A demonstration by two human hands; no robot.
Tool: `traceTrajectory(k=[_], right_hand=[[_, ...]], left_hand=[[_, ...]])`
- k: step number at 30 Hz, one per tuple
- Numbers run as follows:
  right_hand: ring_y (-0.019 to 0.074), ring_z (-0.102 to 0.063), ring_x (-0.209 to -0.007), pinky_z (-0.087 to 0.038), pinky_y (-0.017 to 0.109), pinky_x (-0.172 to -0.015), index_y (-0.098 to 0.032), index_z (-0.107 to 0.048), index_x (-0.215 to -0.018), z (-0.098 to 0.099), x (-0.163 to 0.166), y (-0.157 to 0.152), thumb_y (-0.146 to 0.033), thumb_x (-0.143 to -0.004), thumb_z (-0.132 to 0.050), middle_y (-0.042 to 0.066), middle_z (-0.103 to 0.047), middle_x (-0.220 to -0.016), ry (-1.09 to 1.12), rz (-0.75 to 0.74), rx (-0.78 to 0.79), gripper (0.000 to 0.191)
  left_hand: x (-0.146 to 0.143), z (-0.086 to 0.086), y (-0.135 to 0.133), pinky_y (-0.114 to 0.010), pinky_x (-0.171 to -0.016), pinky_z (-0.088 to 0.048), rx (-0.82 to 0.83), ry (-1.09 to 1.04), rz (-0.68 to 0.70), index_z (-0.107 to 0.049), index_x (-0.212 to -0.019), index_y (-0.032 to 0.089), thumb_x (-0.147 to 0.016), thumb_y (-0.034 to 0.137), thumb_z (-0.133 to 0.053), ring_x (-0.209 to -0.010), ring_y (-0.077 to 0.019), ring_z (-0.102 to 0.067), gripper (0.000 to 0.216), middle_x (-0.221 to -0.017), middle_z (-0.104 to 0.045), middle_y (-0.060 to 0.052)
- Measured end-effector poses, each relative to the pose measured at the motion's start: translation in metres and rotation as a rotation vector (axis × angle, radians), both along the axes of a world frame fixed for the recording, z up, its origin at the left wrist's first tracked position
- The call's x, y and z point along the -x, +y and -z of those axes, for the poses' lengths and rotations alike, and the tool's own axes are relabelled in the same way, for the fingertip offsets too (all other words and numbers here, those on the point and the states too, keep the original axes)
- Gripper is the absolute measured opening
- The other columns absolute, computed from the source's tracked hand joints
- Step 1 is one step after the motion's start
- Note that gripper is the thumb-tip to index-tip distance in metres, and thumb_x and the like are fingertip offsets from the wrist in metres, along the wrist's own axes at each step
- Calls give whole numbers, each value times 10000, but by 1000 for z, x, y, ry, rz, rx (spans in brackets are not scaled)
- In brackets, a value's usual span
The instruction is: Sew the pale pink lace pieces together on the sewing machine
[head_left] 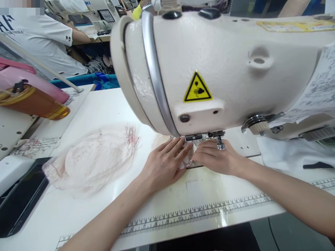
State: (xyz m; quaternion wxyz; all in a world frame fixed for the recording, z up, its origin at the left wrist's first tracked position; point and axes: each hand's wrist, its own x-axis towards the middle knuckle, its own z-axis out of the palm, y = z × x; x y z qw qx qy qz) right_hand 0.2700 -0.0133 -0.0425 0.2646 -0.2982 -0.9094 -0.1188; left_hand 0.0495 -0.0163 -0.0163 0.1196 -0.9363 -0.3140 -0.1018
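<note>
A cream sewing machine [222, 59] fills the upper right, its presser foot [200, 137] just above my fingers. My left hand [164, 164] lies flat with fingers stretched toward the foot, pressing a small piece of pale lace fabric [187, 161]. My right hand [216, 157] rests beside it, fingers together, holding the same fabric down under the needle area. Most of the fabric is hidden beneath both hands.
A stack of pale pink lace pieces [94, 160] lies to the left on the white table [104, 111]. A printed ruler strip [199, 211] runs along the front edge. A dark tray [18, 198] sits far left. Another person in a white shirt [44, 42] works behind.
</note>
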Motion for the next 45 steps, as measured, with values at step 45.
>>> traceTrajectory(k=[45], right_hand=[[124, -633, -962, -533, 293, -874, -216, -639, -943, -13, 11, 3, -100, -924, -488, -4, -694, -996, 58, -87, 283, 191]], left_hand=[[-5, -3, 3, -327, -904, -561, -44, -190, -2, -615, -952, 98, -952, 113, -348, -1072, -209, -645, 268, -1098, -694, -117]])
